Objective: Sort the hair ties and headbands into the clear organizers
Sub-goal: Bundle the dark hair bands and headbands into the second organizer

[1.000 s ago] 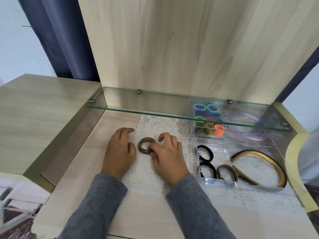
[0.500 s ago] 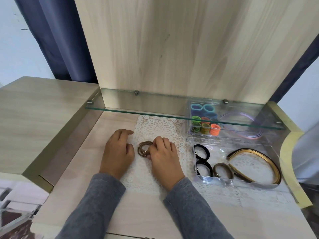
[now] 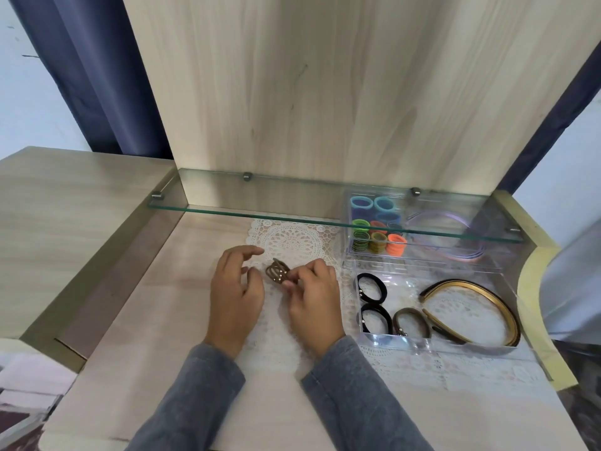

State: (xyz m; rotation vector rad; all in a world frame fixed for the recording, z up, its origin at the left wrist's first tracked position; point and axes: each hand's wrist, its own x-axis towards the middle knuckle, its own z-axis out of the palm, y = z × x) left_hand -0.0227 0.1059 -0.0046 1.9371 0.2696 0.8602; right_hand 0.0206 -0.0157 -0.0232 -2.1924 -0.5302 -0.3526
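Note:
A small bunch of brown hair ties (image 3: 277, 274) is pinched upright in my right hand (image 3: 313, 299) over the white lace mat (image 3: 291, 237). My left hand (image 3: 234, 289) hovers just left of it with fingers spread, not touching. To the right, the near clear organizer (image 3: 383, 339) holds two black hair ties (image 3: 372, 289), one brown hair tie (image 3: 411, 322) and a gold headband (image 3: 473, 309). The far clear organizer (image 3: 346, 252), partly under the glass shelf, holds several coloured hair ties (image 3: 379, 237) and a lilac headband (image 3: 455, 237).
A glass shelf (image 3: 260, 203) juts out over the back of the wooden desk (image 3: 156, 320). A tall wooden panel rises behind it. A raised wooden surface (image 3: 65, 216) stands to the left, and dark blue curtains hang behind.
My right hand has lifted the brown hair ties off the mat and tipped them on edge. My left hand has let go and opened its fingers.

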